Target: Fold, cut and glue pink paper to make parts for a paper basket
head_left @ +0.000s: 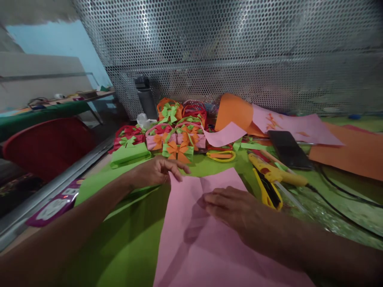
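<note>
A large pink paper sheet [182, 211] lies before me on a green surface, with a crease running down from its far edge. At the sheet's far left corner, my left hand [160, 169] has its thumb and fingers closed on the paper, one finger stretched out past the edge. My right hand [230, 209] rests flat on the sheet right of the crease, fingers extended and close together, holding nothing. Just beyond my left hand sit small paper baskets with bows, the nearest being a green basket with an orange bow [178, 151].
Right of the sheet are yellow-handled scissors [266, 189], a yellow glue gun [275, 174] with a cord and a dark phone [290, 149]. Orange sheets [350, 147] lie farther right. A dark bottle [146, 99] stands at the back, before a perforated metal panel [233, 52].
</note>
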Motion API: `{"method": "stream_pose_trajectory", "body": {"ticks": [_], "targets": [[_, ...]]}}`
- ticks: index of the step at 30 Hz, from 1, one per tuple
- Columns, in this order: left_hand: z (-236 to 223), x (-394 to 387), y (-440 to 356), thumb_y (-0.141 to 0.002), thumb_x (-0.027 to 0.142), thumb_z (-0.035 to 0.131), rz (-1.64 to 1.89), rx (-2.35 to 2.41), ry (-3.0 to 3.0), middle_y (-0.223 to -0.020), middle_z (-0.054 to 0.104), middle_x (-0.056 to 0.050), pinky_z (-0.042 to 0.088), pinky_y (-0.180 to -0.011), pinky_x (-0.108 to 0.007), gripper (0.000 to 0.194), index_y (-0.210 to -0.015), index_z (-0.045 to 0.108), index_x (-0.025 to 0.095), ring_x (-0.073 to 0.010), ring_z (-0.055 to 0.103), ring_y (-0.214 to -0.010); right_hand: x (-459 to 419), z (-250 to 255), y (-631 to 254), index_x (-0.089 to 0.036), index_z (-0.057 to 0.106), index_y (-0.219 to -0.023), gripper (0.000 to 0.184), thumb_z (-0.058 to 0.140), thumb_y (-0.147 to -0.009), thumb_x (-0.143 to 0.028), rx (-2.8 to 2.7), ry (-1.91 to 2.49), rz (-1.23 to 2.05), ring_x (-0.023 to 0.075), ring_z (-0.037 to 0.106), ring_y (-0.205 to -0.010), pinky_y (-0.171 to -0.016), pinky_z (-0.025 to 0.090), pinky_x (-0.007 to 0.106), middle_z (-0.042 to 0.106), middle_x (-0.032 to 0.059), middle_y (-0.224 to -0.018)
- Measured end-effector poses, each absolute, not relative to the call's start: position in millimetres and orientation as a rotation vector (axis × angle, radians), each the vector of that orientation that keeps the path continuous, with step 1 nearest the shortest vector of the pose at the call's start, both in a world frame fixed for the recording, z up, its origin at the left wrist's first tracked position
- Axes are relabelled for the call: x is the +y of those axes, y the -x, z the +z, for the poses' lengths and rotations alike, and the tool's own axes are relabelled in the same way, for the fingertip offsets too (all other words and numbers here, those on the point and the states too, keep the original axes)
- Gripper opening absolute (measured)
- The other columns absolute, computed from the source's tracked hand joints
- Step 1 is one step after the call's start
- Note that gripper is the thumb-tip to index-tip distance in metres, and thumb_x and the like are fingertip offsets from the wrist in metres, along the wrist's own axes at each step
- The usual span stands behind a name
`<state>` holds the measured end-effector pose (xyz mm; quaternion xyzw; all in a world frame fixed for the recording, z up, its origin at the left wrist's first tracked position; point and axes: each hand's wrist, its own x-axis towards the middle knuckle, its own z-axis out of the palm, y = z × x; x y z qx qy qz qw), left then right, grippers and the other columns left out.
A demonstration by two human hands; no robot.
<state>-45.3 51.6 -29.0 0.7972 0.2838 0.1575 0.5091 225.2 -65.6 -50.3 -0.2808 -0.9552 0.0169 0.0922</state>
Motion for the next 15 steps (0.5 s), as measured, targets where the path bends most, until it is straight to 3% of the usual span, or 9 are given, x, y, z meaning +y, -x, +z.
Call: {"method": "stream_pose_trajectory", "body": {"ticks": [2,5,8,11,15], "targets": [[-32.8,54.3,43.8,-0.072,0.027,0.073,0.359,0.656,-1.879,-0.101,0.068,-0.013,0.049,-0.073,-0.027,0.015,-0.076,0.071,0.013,-0.0213,0.063,-0.088,-70.9,-49.3,-220.5,-0.010,0.056,-0.121,0.049,0.045,-0.074,0.000,-2.838,0.818,-0.002,0.0221,0.049,-0.119,-0.101,0.038,0.041,0.058,0.0114,-0.128],[-36.4,54.1,40.2,-0.073,0.037,0.073,0.308,0.656,-1.810,-0.095,0.070,-0.013,0.048,-0.056,-0.021,0.026,-0.080,0.070,0.012,-0.0169,0.064,-0.071,-79.7,-50.1,-212.3,-0.010,0.056,-0.119,0.038,0.049,-0.082,-0.013,-2.837,0.739,-0.044,0.0256,0.047,-0.119,-0.099,0.037,0.045,0.056,0.0129,-0.129],[-37.6,51.4,36.2,-0.077,0.038,0.069,0.245,0.688,-1.751,-0.091,0.070,-0.011,0.044,-0.044,-0.017,0.027,-0.084,0.070,0.012,-0.0116,0.061,-0.056,-86.1,-50.6,-205.7,-0.013,0.059,-0.109,0.026,0.050,-0.086,-0.024,-2.868,0.665,-0.002,0.0249,0.050,-0.113,-0.097,0.038,0.042,0.061,0.0096,-0.121],[-39.2,49.5,32.4,-0.078,0.036,0.067,0.203,0.743,-1.716,-0.076,0.069,-0.006,0.043,-0.043,-0.016,0.024,-0.083,0.069,0.013,-0.0095,0.058,-0.048,-88.0,-50.2,-203.0,-0.015,0.061,-0.100,0.018,0.053,-0.086,-0.024,-2.874,0.637,-0.019,0.0225,0.054,-0.103,-0.096,0.039,0.038,0.066,0.0063,-0.106],[-41.2,46.8,26.3,-0.073,0.036,0.069,0.173,0.846,-1.701,-0.058,0.064,-0.002,0.042,-0.040,-0.016,0.025,-0.077,0.066,0.011,-0.0095,0.056,-0.044,-88.5,-48.9,-203.5,-0.014,0.062,-0.095,0.014,0.054,-0.086,-0.020,-2.849,0.609,-0.068,0.0217,0.056,-0.099,-0.095,0.040,0.036,0.066,0.0067,-0.103]]}}
